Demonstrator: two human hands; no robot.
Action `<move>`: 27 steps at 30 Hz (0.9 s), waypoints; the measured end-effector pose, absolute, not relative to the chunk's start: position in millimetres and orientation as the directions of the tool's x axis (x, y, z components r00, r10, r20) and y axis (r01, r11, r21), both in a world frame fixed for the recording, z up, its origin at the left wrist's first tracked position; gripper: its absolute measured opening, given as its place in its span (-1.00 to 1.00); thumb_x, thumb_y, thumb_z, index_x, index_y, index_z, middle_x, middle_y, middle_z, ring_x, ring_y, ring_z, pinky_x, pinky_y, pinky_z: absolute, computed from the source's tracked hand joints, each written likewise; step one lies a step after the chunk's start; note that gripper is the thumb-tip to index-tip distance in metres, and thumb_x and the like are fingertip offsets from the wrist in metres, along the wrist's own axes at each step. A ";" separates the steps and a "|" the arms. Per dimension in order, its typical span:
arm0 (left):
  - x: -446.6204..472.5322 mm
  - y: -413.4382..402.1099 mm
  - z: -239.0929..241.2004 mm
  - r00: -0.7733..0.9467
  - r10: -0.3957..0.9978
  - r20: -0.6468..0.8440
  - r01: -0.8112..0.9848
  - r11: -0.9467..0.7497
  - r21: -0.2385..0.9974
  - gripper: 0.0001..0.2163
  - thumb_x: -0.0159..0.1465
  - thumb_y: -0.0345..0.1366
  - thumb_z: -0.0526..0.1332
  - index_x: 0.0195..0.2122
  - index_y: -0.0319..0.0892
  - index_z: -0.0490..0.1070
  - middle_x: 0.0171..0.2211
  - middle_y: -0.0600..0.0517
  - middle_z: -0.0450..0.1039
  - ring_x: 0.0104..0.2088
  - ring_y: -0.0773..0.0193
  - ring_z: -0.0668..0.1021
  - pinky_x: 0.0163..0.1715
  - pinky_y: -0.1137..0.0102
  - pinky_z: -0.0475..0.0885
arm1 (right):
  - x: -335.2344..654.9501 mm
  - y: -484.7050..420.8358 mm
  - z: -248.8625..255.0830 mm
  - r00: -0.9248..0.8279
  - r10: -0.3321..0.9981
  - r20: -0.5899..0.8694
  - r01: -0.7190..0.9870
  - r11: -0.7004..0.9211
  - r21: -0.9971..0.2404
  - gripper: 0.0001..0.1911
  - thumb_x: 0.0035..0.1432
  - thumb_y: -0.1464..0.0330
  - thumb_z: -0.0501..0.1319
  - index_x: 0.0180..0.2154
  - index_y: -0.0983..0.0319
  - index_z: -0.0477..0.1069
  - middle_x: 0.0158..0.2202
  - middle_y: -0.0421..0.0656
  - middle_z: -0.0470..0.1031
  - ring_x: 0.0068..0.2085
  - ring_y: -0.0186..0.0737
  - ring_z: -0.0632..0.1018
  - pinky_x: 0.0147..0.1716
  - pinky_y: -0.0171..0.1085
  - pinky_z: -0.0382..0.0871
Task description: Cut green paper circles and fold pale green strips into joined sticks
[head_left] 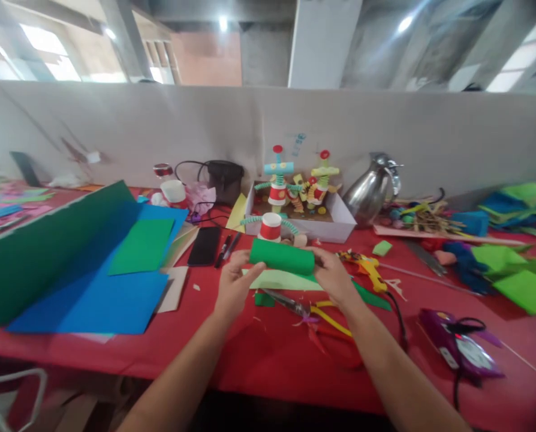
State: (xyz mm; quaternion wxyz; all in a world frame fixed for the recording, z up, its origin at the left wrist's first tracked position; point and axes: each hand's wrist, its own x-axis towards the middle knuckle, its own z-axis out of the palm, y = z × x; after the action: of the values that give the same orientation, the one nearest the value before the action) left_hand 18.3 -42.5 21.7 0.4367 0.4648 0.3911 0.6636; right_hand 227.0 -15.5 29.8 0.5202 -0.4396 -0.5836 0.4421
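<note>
A green paper tube point(282, 257) lies level between my two hands, above the red-covered table. My left hand point(237, 282) grips its left end, thumb in front. The right end is held by my right hand point(333, 275), whose fingers are partly hidden behind the tube. Below the tube are a pale green paper strip point(286, 280) and scissors point(324, 312) with yellow handles. Just behind it stands a red and white paper cup figure point(270, 227) with coiled green arms. A yellow glue gun point(372, 273) lies right of my right hand.
Blue and green sheets point(92, 294) cover the left side, near a black phone point(204, 246). At the back, a white box point(328, 227) holds finished paper figures beside a metal jug point(370, 189). A purple device point(459, 348) with a cable lies at right.
</note>
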 end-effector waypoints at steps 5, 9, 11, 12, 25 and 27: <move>10.3 -40.8 12.1 -0.096 0.955 0.279 -0.211 -0.294 0.932 -0.83 0.13 -0.21 0.40 -0.27 -0.11 0.63 -0.16 -0.03 0.58 -0.11 0.13 0.56 -0.04 0.29 0.41 | 227.1 -20.4 14.7 0.090 0.962 0.258 -0.009 0.259 -0.966 -0.66 0.18 0.04 0.25 -0.31 0.17 0.55 -0.32 -0.18 0.59 -0.21 -0.15 0.51 -0.16 -0.21 0.35; 10.3 -39.6 10.7 -0.014 0.968 0.250 -0.161 -0.249 0.955 -0.82 0.02 -0.26 0.48 -0.35 -0.16 0.65 -0.14 -0.08 0.59 -0.05 0.06 0.55 0.02 0.26 0.39 | 219.4 -34.9 18.2 -0.035 0.972 0.231 -0.119 0.225 -0.967 -0.74 0.15 0.11 0.33 -0.23 0.14 0.58 -0.26 -0.21 0.61 -0.18 -0.12 0.53 -0.10 -0.19 0.35; 12.8 -41.4 11.0 0.043 0.979 0.197 -0.192 -0.185 0.964 -0.75 0.00 -0.26 0.49 -0.27 -0.16 0.65 -0.14 -0.08 0.60 -0.09 0.08 0.57 -0.02 0.26 0.42 | 217.0 -39.0 18.4 -0.034 0.974 0.222 -0.107 0.217 -0.970 -0.75 0.12 0.15 0.37 -0.22 0.14 0.59 -0.26 -0.22 0.61 -0.21 -0.14 0.53 -0.13 -0.19 0.36; 13.9 -42.5 11.2 0.066 0.985 0.161 -0.233 -0.141 0.962 -0.73 0.01 -0.25 0.48 -0.23 -0.16 0.64 -0.17 -0.07 0.61 -0.13 0.10 0.58 -0.06 0.26 0.44 | 216.3 -39.9 17.7 -0.027 0.975 0.220 -0.081 0.218 -0.973 -0.75 0.12 0.15 0.37 -0.22 0.15 0.59 -0.27 -0.22 0.61 -0.23 -0.14 0.53 -0.14 -0.19 0.36; 24.5 -43.7 15.1 0.077 0.997 -0.027 -0.417 0.057 0.907 -0.81 0.02 -0.25 0.49 -0.35 -0.20 0.64 -0.37 -0.01 0.65 -0.41 0.29 0.62 -0.28 0.41 0.51 | 198.8 -40.5 9.8 -0.122 0.988 0.096 -0.248 0.063 -0.967 -0.77 0.02 0.19 0.43 -0.29 0.17 0.62 -0.28 -0.18 0.65 -0.20 -0.07 0.59 -0.08 -0.09 0.44; 25.9 -44.7 17.6 0.086 0.996 -0.038 -0.423 0.071 0.903 -0.79 0.01 -0.26 0.49 -0.35 -0.22 0.64 -0.35 -0.03 0.66 -0.38 0.25 0.63 -0.24 0.38 0.53 | 198.0 -41.4 9.6 -0.138 0.986 0.091 -0.268 0.051 -0.962 -0.78 0.02 0.19 0.43 -0.30 0.16 0.61 -0.29 -0.19 0.65 -0.19 -0.07 0.60 -0.09 -0.09 0.46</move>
State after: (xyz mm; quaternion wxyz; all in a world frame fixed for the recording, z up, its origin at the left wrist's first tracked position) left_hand 25.9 -44.7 17.6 0.6295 0.3833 0.3734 0.5634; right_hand 198.0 -41.4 9.6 0.5409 -0.3719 -0.4828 0.5797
